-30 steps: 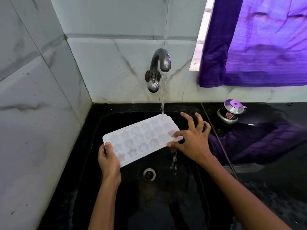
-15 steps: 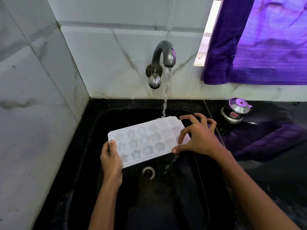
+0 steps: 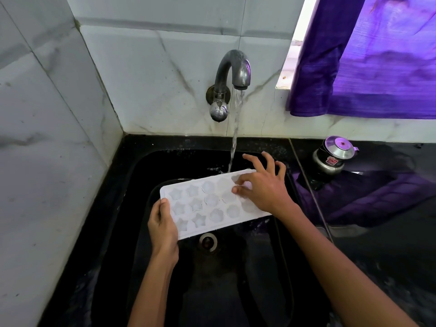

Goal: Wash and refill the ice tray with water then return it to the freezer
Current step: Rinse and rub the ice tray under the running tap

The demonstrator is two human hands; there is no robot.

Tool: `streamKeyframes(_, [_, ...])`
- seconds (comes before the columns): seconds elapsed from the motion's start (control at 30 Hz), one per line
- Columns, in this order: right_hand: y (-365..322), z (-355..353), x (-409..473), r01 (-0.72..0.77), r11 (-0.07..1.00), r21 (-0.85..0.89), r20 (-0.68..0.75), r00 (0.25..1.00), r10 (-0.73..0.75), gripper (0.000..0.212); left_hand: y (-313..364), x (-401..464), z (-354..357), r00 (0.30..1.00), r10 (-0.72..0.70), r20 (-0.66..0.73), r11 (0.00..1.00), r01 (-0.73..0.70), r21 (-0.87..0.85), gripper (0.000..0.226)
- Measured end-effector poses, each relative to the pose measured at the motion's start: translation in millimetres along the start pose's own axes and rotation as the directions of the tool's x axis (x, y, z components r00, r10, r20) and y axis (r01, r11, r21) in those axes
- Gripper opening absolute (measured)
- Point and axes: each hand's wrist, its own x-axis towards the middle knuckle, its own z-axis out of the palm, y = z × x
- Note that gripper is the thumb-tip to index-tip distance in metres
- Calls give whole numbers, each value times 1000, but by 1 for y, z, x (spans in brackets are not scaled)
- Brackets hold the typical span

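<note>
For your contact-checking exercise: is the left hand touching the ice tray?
Touching. The head view shows the left hand gripping the ice tray's near-left corner, thumb on top.

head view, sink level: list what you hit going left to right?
left hand gripping the tray's end → ice tray → right hand on the tray's far end → steel pot on the counter. The drain sits under the tray, so it is left out.

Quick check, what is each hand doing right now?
Left hand: grips the near left end of the ice tray.
Right hand: fingers spread, fingertips on the tray's far right cups; not gripping.
</note>
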Motion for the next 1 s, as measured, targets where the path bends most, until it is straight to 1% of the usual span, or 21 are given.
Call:
streamKeyframes(0.07, [0,-4,0,6,1000,-10,-24,1000,-6,29,0,-1,1,1000,-12,-2,1000,12,-3,19])
streamKeyframes(0.17, [1,-5,2,54,999,2,58,997,-54,27,3,-1,2,999,-34,-14,999,34,-11,21])
streamKeyframes(0.23, [3,-5,2,65,998,13,91,994,-66,27,6,-2,1,999,-40,-21,999,40,-14,28])
streamKeyframes(0.3, [3,-5,2,67,998,-8,56,996,-66,25,7,-2,0,999,-32,-21,999,32,-14,30])
streamKeyframes(0.43, [1,-9,3,40,997,-69,-104,993,-47,31,10,-4,-1,999,-15,-32,1000,14,-24,25])
streamKeyframes(0.47, [0,-11,4,32,996,-80,-112,993,-41,34,11,-4,-1,999,-15,-37,999,14,-32,25])
streamKeyframes(0.53, [-3,-12,7,38,993,-116,-82,995,-48,38,11,-5,0,998,-24,-50,998,21,-52,26])
streamKeyframes(0.63, [-8,-10,14,92,980,-178,-32,995,-99,32,11,-6,1,996,-47,-80,995,40,-88,29])
streamKeyframes(0.73, [-14,-10,22,119,980,-162,-105,985,-137,17,10,-6,1,994,-54,-93,993,44,-106,31])
streamKeyframes(0.8, [-16,-11,25,113,986,-120,-130,983,-129,15,11,-5,0,994,-41,-106,994,30,-107,31])
streamKeyframes(0.87, [-17,-10,26,115,986,-118,-81,989,-125,20,12,-5,0,994,-32,-109,993,20,-113,31])
streamKeyframes(0.93, [-17,-8,26,128,979,-156,-4,991,-131,26,12,-4,0,993,-38,-111,993,24,-117,32])
streamKeyframes(0.97, [-17,-7,26,135,976,-171,13,991,-135,27,11,-4,0,993,-45,-111,993,32,-117,33])
streamKeyframes(1.0, [-17,-6,26,137,974,-178,0,990,-140,26,10,-4,0,993,-54,-110,992,41,-116,34])
